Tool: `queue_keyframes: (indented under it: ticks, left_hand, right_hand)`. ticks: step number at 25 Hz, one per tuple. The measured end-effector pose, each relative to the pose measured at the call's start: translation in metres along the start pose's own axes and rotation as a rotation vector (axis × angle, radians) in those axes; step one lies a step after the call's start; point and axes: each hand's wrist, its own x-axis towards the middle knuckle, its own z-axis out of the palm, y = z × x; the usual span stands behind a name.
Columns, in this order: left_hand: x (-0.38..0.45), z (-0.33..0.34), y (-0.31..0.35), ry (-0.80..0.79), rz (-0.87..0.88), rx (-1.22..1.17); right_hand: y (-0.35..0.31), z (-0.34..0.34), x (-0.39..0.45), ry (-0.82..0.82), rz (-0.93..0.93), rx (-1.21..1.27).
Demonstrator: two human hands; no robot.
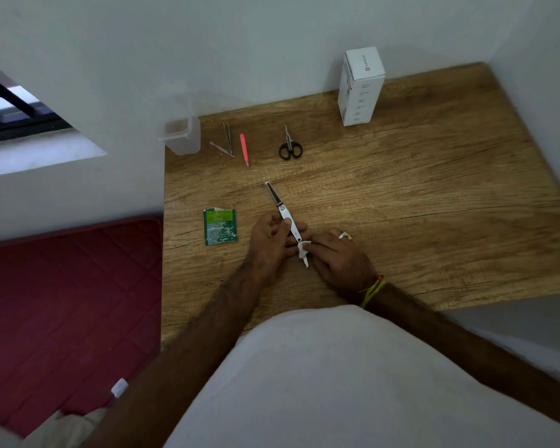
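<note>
One slip of the right hand [340,253] pinching the wipe [303,250] could nick it on the steel scissors [282,206] the left hand [267,236] grips.

Both my bare forearms reach forward and angle inward until the hands almost meet. My left grip [269,236] is curled, thumb on top, pinching the metal tool [285,215]. My right grip [340,253] lies knuckles up with a nearly straight wrist, its fingertips pinching the white wipe [303,248].
</note>
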Motion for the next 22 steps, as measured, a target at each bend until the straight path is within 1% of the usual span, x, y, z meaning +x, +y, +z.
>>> queue_keyframes:
  ticks: [3,7,10,11,13,14,15,18,22]
  left_hand:
    - [0.0,-0.001,0.001,0.003,-0.012,-0.007]
    - [-0.001,-0.001,0.001,-0.001,-0.025,-0.019]
    - [-0.002,-0.001,0.002,-0.003,-0.037,-0.026]
    - [-0.002,-0.001,0.002,0.0,-0.04,-0.032]
    - [-0.002,-0.001,0.003,0.006,-0.041,-0.042]
    - [-0.001,-0.001,0.003,0.009,-0.04,-0.043]
    - [-0.001,-0.001,0.002,0.011,-0.039,-0.045]
    - [-0.001,0.0,0.001,0.016,-0.03,-0.026]
    - [-0.001,-0.002,0.001,0.01,-0.027,-0.009]
  right_hand:
    - [0.001,-0.003,0.0,0.058,0.147,0.047]
    - [-0.002,-0.003,0.001,0.051,0.121,0.08]
    - [0.0,-0.008,0.008,0.156,0.332,0.197]
    - [0.0,-0.009,0.007,0.149,0.353,0.231]
    - [-0.004,-0.01,-0.002,0.045,0.273,0.235]
    - [-0.006,-0.011,-0.006,0.011,0.24,0.226]
    - [-0.006,-0.012,-0.007,0.011,0.248,0.221]
    - [-0.003,-0.015,-0.003,0.104,0.356,0.257]
    - [-0.01,-0.02,0.015,0.156,0.394,0.306]
